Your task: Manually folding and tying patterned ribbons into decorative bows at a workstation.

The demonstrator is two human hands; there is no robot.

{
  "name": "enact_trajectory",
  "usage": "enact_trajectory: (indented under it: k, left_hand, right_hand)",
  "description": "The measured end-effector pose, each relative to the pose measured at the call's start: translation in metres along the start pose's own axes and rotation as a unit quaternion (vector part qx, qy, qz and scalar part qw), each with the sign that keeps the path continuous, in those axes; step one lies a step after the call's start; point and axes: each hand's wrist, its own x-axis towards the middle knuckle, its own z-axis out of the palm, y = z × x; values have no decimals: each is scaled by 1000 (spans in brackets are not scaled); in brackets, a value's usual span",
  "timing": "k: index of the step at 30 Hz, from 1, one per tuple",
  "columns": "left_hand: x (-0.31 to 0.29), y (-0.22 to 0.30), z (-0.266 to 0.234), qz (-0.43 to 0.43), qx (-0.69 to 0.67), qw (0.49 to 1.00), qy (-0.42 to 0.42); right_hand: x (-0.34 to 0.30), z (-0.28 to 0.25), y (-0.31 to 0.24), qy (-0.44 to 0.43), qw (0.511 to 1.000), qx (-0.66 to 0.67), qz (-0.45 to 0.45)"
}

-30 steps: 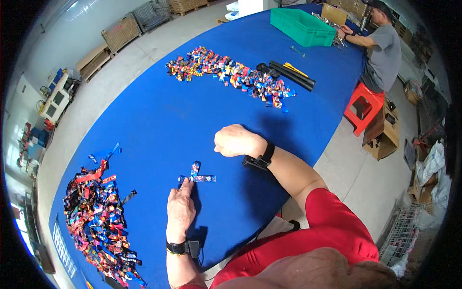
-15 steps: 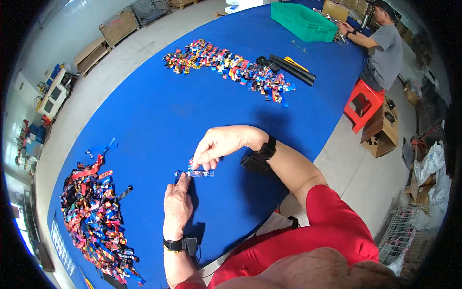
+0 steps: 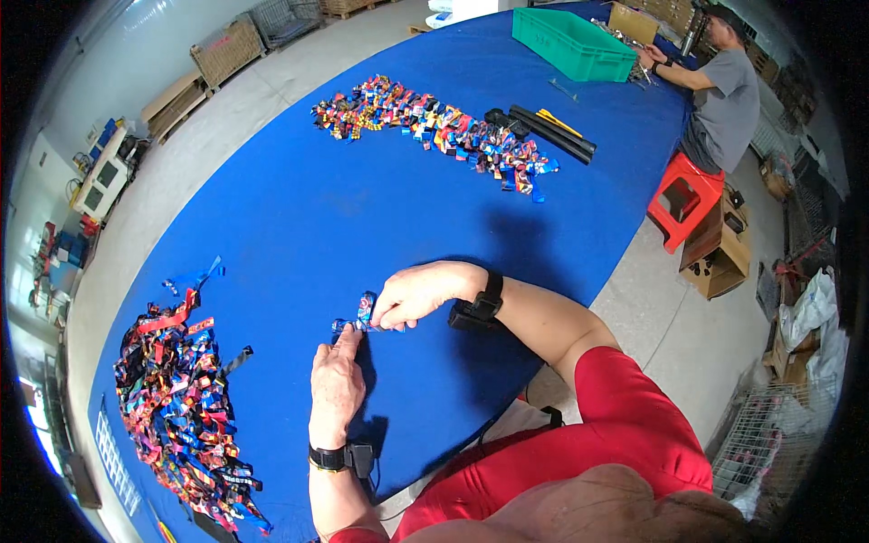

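On the blue table in front of me lies a short blue printed ribbon strip (image 3: pixel 366 308), with one part standing up and another lying flat. My left hand (image 3: pixel 338 380) presses its fingertips on the strip's left part, fingers close together. From the right, my right hand (image 3: pixel 425 294) is closed over the strip's right part, its thumb and fingers pinched; they hide most of that end. To the left lies a large heap of loose printed ribbon strips (image 3: pixel 176 407). Farther off, a long row of short, looped-looking ribbon pieces (image 3: pixel 434 122) is spread over the table.
Black bars (image 3: pixel 554 134) with a yellow strip lie beyond the row. A green crate (image 3: pixel 575 45) stands at the far right. There a person (image 3: pixel 724 90) sits on a red stool (image 3: pixel 685 195), handling small parts. A cardboard box (image 3: pixel 720 249) is beside the stool.
My right hand has moved slightly down and right, its fingers now over the strip's right end. The strip's upright part shows more. My left hand stays nearly in place.
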Motion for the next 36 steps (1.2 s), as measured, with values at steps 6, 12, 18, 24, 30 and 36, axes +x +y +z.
enact_trajectory:
  k: [6,12,18,24,30,36]
  left_hand:
    - [2,2,2,-4,-11,1000,1]
    - [0,1,3,12,9,1000,2]
    - [2,2,0,8,-13,1000,17]
    - [0,3,-3,4,-17,1000,18]
    - [0,4,-1,2,-21,1000,16]
    - [1,2,1,15,3,1000,21]
  right_hand:
    - [-1,5,8,39,999,12,-21]
    - [-10,-5,-3,32,996,78,-22]
    - [-32,-25,-14,29,944,268,-190]
    - [-39,-19,-32,-9,882,393,-260]
    - [-23,-12,-26,-8,970,205,-134]
    - [-54,-18,-53,34,897,314,-309]
